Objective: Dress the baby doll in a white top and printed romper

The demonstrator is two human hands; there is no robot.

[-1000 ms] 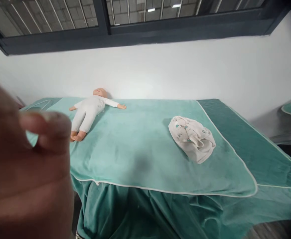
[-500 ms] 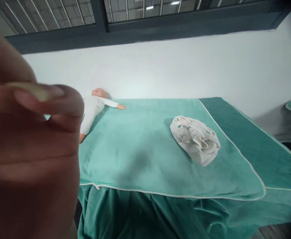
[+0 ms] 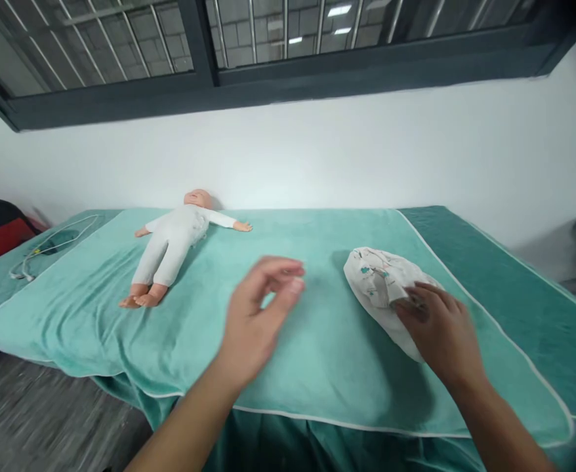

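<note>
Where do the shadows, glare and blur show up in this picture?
In the head view, soft shadows fall on the light green blanket near the white cloth and below the right hand; bright light patches show in the window; the floor looks streaked, and the upper right corner darkens.

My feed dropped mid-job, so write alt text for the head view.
The right hand reaches onto a bunched white cloth, its grip unclear, while the empty left hand hovers, fingers curled, over a light green blanket. Farther left, a doll in white lies with arms spread near the wall.
</note>
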